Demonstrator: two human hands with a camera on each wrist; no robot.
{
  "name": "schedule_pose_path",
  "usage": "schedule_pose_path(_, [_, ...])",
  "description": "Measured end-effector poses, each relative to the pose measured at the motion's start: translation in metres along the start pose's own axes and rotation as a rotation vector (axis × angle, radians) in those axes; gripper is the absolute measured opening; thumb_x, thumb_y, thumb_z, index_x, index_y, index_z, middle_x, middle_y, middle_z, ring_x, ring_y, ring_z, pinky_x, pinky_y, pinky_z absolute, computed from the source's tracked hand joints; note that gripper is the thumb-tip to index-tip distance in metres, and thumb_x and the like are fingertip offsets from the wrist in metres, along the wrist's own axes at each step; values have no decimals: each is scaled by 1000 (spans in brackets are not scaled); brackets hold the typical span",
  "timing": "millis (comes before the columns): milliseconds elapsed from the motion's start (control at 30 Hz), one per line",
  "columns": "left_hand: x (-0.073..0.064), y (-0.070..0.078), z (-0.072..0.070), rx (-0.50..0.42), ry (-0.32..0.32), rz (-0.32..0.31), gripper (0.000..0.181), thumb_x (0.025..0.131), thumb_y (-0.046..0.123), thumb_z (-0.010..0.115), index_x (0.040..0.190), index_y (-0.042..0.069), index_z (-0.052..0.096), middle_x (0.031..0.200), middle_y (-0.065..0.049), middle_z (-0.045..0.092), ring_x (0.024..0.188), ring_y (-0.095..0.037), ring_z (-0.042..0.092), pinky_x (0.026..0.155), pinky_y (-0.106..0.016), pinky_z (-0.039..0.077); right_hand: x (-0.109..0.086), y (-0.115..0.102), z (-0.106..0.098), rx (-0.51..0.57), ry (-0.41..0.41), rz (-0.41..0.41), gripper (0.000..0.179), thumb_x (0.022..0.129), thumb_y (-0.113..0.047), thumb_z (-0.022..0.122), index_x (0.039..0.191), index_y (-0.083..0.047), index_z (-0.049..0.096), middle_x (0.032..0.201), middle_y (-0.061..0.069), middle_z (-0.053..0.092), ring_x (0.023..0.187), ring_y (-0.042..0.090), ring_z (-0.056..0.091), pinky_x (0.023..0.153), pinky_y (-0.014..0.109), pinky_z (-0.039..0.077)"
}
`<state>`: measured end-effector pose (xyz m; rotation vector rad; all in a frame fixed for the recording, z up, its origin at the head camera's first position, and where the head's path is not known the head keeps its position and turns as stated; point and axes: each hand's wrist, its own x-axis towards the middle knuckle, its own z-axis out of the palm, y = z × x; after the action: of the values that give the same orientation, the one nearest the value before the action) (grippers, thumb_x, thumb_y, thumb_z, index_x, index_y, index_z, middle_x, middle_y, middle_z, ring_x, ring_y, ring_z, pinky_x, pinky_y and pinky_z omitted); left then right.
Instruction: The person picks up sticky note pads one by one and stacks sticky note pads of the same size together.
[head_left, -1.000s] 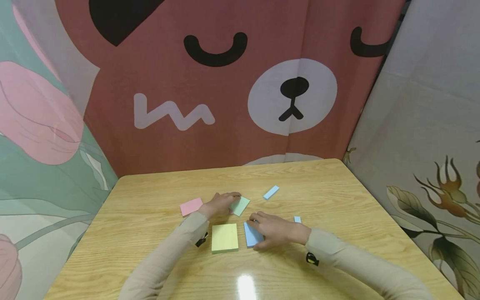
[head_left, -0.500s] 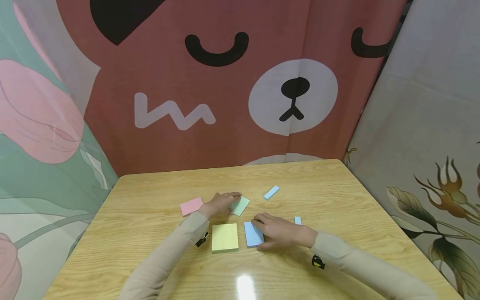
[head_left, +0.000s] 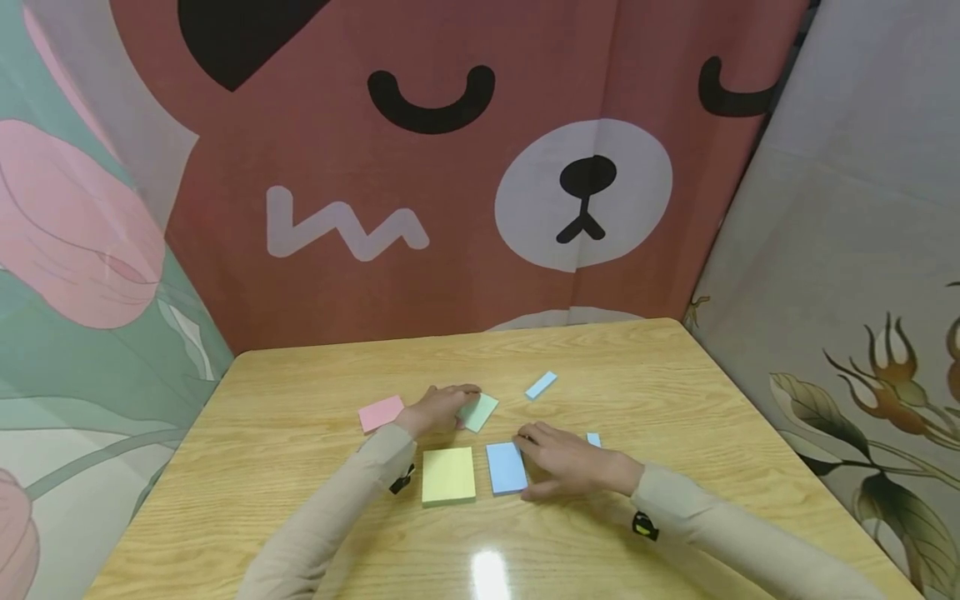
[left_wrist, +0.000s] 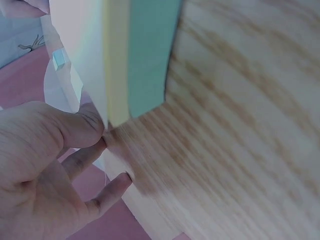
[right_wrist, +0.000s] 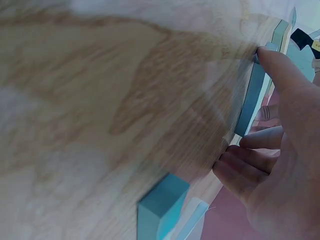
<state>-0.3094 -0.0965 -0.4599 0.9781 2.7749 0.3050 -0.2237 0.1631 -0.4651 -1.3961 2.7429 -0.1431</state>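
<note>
My left hand [head_left: 437,408] holds the small green sticky note pad [head_left: 480,412] at its left side, with the thumb near its lower edge and fingers across its upper corner. In the left wrist view other fingertips [left_wrist: 122,181] rest on the table and the grip is partly hidden. My right hand [head_left: 564,460] stands at the right edge of the blue sticky note pad [head_left: 506,468], fingers loosely spread. Its thumb and a finger lie close to two corners of that pad in the right wrist view. Left of the blue pad lies a larger yellow sticky note pad [head_left: 448,475].
A pink sticky note pad [head_left: 380,412] lies left of my left hand. One narrow pale blue pad [head_left: 541,385] is farther back, and another narrow blue pad [head_left: 593,439] sits partly behind my right hand. Printed curtains surround the wooden table [head_left: 300,400].
My right hand has slid off the blue pad to the right, leaving more of it visible. The left hand and the pads have stayed in place.
</note>
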Motion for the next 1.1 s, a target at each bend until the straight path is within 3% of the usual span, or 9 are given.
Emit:
schedule_pose_path(233, [1, -2, -5, -21, 0, 38, 56, 85, 5, 76, 138, 6, 57, 148, -8, 48, 132, -34, 48, 100, -71, 32, -2, 1, 3, -36, -21, 27, 85, 94, -63, 52, 144, 5, 44, 142, 15, 43, 127, 26, 44, 103, 39, 43])
schedule_pose_path(400, [1, -3, -11, -36, -15, 48, 55, 85, 9, 77, 136, 6, 59, 146, -10, 49, 130, -35, 49, 99, -71, 33, -2, 1, 2, -15, -28, 41, 84, 95, -61, 54, 145, 5, 43, 143, 15, 42, 129, 26, 42, 106, 40, 40])
schedule_pose_path(800, [0, -10, -12, -19, -26, 85, 56, 85, 16, 77, 136, 4, 59, 145, -12, 49, 128, -31, 50, 100, -47, 45, -1, 0, 1, 39, -26, 49, 85, 93, -60, 56, 144, 7, 44, 143, 15, 42, 131, 26, 41, 107, 40, 39])
schedule_pose_path(1100, [0, -11, -13, -88, -36, 85, 56, 82, 18, 80, 131, -2, 61, 142, -16, 51, 126, -33, 51, 102, -41, 44, -2, 1, 4, 28, -25, 44, 85, 94, -60, 56, 144, 7, 43, 142, 14, 43, 130, 26, 42, 107, 39, 40])
